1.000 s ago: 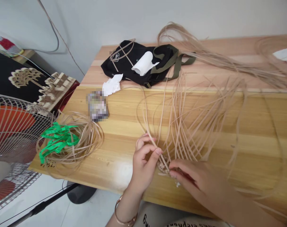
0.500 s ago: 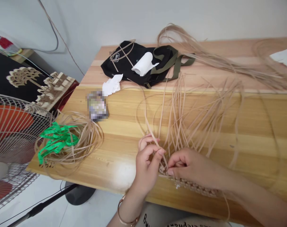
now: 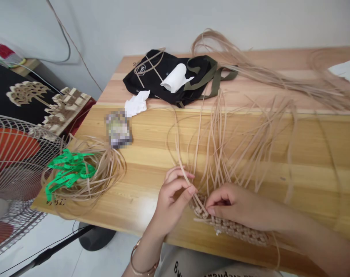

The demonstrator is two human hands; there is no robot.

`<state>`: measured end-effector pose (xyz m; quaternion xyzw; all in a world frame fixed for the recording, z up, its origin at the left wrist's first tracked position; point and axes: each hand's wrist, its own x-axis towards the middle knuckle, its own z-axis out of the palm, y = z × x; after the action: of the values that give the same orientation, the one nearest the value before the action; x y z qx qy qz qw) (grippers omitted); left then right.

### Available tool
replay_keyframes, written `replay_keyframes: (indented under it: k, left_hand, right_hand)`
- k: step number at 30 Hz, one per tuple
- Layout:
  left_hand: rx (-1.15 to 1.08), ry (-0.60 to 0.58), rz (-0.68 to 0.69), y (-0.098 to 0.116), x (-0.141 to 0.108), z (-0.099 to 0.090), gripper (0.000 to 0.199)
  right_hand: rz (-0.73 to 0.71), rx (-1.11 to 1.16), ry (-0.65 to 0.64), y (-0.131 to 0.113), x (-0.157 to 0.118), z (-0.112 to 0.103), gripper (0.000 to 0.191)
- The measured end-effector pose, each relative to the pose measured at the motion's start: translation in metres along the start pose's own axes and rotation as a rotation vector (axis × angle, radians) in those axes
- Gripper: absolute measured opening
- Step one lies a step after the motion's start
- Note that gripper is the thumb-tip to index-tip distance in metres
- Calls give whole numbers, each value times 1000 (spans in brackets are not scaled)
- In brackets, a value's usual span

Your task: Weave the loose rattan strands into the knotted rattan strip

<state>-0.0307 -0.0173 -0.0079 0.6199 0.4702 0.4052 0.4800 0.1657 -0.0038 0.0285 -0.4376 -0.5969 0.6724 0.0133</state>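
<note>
My left thumb and fingertips pinch a pale strip just above the woven band, which lies along the near edge of the table. My right fingertips close together at the band's left end. Loose strands fan away behind my hands. Farther back, a white paper roll rests on a black bag.

bag: landmark | paper roll: on bag | crumpled tissue: at bag's near-left edge | pixelated item: nearer than bag, left | green tape: farther left, nearer | fan: well left of bag | wood carving: left of bag | white sheet: well right of bag
</note>
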Motion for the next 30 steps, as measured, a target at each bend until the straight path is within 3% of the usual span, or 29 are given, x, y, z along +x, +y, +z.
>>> replay_keyframes:
  k: [5,11,16,20,25,30]
  left_hand:
    - [-11,-131,19,0,-3,-11,19]
    - [128,-298,-17,5,-9,-10,21]
    - [140,-325,-49,9,-10,-8,13]
    - [117,-335,-92,11,-9,-5,14]
    - [201,-325,-148,12,-8,2,15]
    - [131,-339,-182,11,-10,4,9]
  right_hand:
    - [-12,-188,58,-4,-4,2,20]
    - [-71,-335,126,-10,-11,4,19]
    - [-76,-299,132,-3,-11,5,16]
    - [-96,-430,146,-11,-9,10,20]
    - [62,-642,70,-34,-8,15,17]
    - [15,-631,227,-29,-15,19,18]
